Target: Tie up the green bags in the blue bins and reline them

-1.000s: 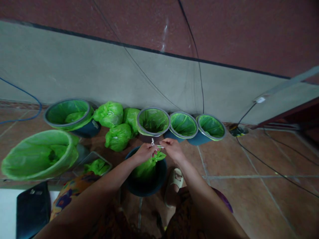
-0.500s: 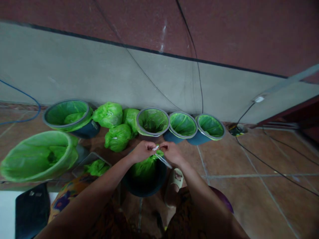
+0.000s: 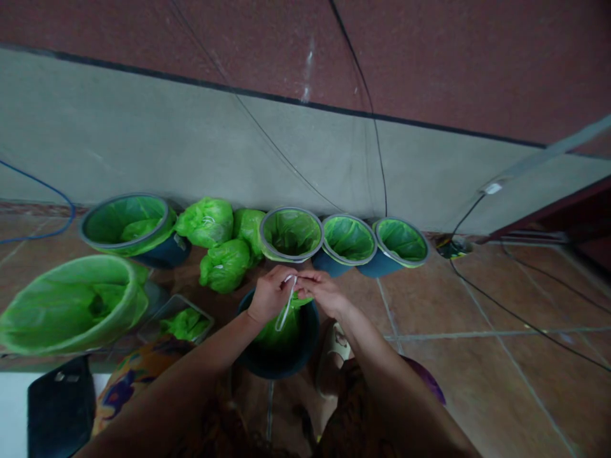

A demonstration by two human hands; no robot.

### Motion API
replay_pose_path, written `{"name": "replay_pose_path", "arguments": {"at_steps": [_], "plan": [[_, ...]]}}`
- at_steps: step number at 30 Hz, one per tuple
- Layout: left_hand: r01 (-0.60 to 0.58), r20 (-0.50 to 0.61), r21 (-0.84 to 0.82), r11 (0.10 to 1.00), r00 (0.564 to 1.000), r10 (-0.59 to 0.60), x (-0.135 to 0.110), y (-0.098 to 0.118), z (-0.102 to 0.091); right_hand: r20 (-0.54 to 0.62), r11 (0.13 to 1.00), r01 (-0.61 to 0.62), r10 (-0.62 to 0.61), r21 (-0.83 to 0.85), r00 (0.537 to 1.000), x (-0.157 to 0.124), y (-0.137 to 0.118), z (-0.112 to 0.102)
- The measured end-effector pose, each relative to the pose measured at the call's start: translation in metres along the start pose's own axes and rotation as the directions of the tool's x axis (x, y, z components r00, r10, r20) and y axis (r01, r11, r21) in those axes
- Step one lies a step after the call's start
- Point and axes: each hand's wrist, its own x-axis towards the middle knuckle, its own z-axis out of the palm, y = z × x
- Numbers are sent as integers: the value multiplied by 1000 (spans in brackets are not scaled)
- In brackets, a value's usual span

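Observation:
Both my hands meet over a dark round bin (image 3: 305,343) on the tiled floor in front of me. A green plastic bag (image 3: 272,331) sits inside it, its neck gathered up between my fingers. My left hand (image 3: 270,296) is closed on the bag's neck and on a thin white tie strip (image 3: 285,308) that hangs down from my fingers. My right hand (image 3: 322,291) pinches the upper end of the same strip, right against the left hand.
Along the grey wall stand three small green-lined bins (image 3: 348,240), tied green bags (image 3: 224,264), and a larger lined bin (image 3: 128,219). A big green-lined bin (image 3: 71,305) and a tray (image 3: 179,321) lie at left. Cables (image 3: 501,312) cross the floor at right. A sandal (image 3: 337,346) is beside the bin.
The white strip has swung from sticking out to the right to hanging down on the left side of the bag's neck. Both hands stayed together over the bin.

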Motion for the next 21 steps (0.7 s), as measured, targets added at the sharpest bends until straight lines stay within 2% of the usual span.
{"name": "replay_pose_path", "arguments": {"at_steps": [5, 7, 8, 9, 11, 13, 15, 18, 21], "plan": [[140, -12, -120, 983, 990, -142, 3, 0, 0, -21, 997, -28, 26, -65, 999, -1, 0, -3], [179, 25, -195, 964, 984, -178, 5, -3, 1, -48, 970, 8, -20, -244, 999, -2, -2, -2], [194, 44, -221, 956, 981, -189, 6, -6, 2, -66, 920, 39, -70, -391, 995, -2, -3, -2], [208, 56, -236, 949, 978, -200, 6, -8, 2, -83, 829, 61, -128, -556, 988, -3, -5, -1], [233, 70, -227, 946, 972, -223, 7, -13, 3, -122, 560, 24, -223, -828, 967, -4, -8, 0], [265, 81, -179, 947, 964, -255, 7, -18, 4, -180, 325, -97, -235, -941, 955, -5, -9, 0], [305, 112, -109, 946, 950, -293, 6, -23, 5, -231, 207, -195, -170, -959, 958, -4, -6, -3], [342, 152, 0, 940, 929, -338, 5, -30, 5, -227, 172, -212, -72, -962, 971, -3, 1, -10], [378, 178, 29, 925, 909, -377, 6, -37, 5, -101, 235, -71, -117, -969, 988, -5, 10, -12]]}}
